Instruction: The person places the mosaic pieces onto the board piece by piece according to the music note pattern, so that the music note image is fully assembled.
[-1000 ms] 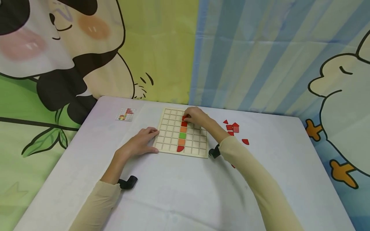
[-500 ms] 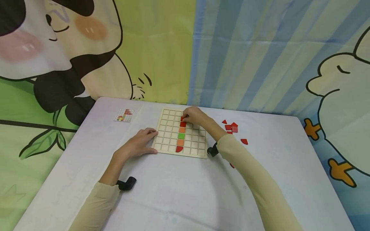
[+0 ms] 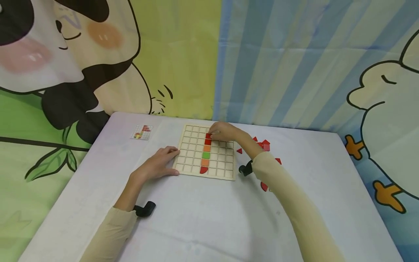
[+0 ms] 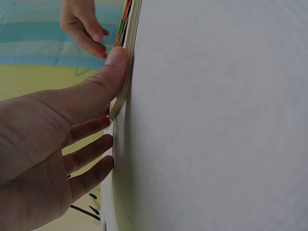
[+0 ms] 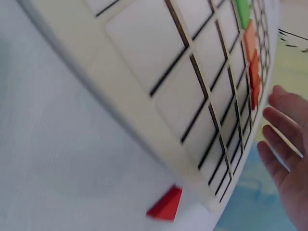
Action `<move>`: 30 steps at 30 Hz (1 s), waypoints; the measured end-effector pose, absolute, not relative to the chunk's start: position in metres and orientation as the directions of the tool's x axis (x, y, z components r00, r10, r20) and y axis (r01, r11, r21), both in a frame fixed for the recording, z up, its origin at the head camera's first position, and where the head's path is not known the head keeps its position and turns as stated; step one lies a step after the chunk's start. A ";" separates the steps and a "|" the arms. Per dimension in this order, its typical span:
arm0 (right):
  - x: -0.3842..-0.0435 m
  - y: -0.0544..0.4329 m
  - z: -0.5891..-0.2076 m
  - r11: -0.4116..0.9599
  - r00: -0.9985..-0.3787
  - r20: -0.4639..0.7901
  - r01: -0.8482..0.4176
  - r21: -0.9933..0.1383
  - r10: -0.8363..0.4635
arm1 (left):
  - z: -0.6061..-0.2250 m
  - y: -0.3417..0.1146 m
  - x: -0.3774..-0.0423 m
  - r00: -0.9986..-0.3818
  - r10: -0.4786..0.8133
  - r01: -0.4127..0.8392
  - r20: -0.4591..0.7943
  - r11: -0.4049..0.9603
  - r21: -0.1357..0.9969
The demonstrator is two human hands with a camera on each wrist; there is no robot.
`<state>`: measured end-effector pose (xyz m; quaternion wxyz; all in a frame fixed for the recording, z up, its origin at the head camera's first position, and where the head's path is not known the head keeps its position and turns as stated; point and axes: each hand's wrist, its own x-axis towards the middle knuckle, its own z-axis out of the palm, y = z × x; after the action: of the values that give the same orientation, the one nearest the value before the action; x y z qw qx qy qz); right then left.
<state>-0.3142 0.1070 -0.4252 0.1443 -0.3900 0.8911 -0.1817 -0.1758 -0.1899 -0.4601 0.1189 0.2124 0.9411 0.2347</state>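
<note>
A wooden grid board [image 3: 193,149] lies on the white table. One of its columns holds a red rounded piece [image 3: 204,170], orange squares [image 3: 205,162], a green square [image 3: 206,155] and red squares [image 3: 207,141]. My left hand [image 3: 158,162] rests at the board's left edge; in the left wrist view its thumb [image 4: 91,94] touches the rim and its fingers stay extended. Over the board's far part hovers my right hand [image 3: 224,131], beside the top red square [image 3: 208,136]. In the right wrist view its fingers [image 5: 284,122] are loosely spread, with nothing visible between them.
A small pattern card [image 3: 142,132] lies at the table's far left. Loose red pieces [image 3: 266,147] are scattered right of the board, partly behind the right forearm. Nearer the board lies a red triangle [image 3: 239,150]. Printed curtains [image 3: 281,65] hang behind the table.
My right hand has shifted slightly right and its fingertips have eased off the top red square. A red triangle now shows beside the board's right edge. The left hand stays in place.
</note>
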 end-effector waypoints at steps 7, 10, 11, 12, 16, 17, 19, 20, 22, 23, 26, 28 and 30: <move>-0.303 0.172 -0.405 0.748 -0.781 -0.170 -0.474 -0.464 -0.601 | -0.461 -0.189 -0.177 -0.880 0.458 0.347 -0.125 0.801 0.488; -0.296 0.206 -0.405 0.793 -0.812 -0.171 -0.460 -0.400 -0.558 | -0.460 -0.190 -0.177 -0.880 0.457 0.346 -0.128 0.804 0.484; -0.293 0.217 -0.408 0.801 -0.819 -0.167 -0.457 -0.386 -0.548 | -0.460 -0.190 -0.177 -0.880 0.457 0.347 -0.127 0.803 0.484; -0.289 0.228 -0.410 0.813 -0.829 -0.176 -0.440 -0.383 -0.531 | -0.460 -0.191 -0.177 -0.880 0.457 0.349 -0.125 0.803 0.484; -0.270 0.265 -0.421 0.844 -0.850 -0.210 -0.388 -0.369 -0.483 | -0.460 -0.191 -0.177 -0.876 0.465 0.352 -0.128 0.798 0.490; -0.264 0.272 -0.423 0.847 -0.850 -0.214 -0.389 -0.364 -0.482 | -0.460 -0.191 -0.176 -0.876 0.465 0.351 -0.130 0.799 0.488; -0.254 0.282 -0.427 0.843 -0.843 -0.206 -0.410 -0.349 -0.496 | -0.459 -0.191 -0.176 -0.878 0.459 0.345 -0.134 0.802 0.488; -0.250 0.285 -0.428 0.839 -0.839 -0.198 -0.425 -0.340 -0.506 | -0.458 -0.191 -0.175 -0.879 0.458 0.344 -0.135 0.803 0.487; -0.243 0.289 -0.430 0.832 -0.836 -0.172 -0.454 -0.319 -0.522 | -0.457 -0.191 -0.175 -0.881 0.453 0.341 -0.133 0.805 0.485; -0.240 0.290 -0.431 0.827 -0.834 -0.154 -0.467 -0.312 -0.530 | -0.457 -0.191 -0.175 -0.883 0.451 0.339 -0.132 0.805 0.486; -0.232 0.291 -0.432 0.824 -0.837 -0.116 -0.485 -0.294 -0.534 | -0.456 -0.190 -0.175 -0.881 0.456 0.340 -0.129 0.799 0.496; -0.228 0.290 -0.433 0.819 -0.836 -0.107 -0.488 -0.302 -0.538 | -0.456 -0.189 -0.175 -0.879 0.458 0.341 -0.130 0.796 0.499; -0.225 0.288 -0.434 0.809 -0.826 -0.108 -0.502 -0.306 -0.553 | -0.457 -0.189 -0.175 -0.878 0.459 0.339 -0.133 0.795 0.504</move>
<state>-0.2249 0.2882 -0.4342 0.0964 -0.2788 0.9462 -0.1331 -0.1750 -0.1886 -0.4568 0.1254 0.2124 0.9389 0.2399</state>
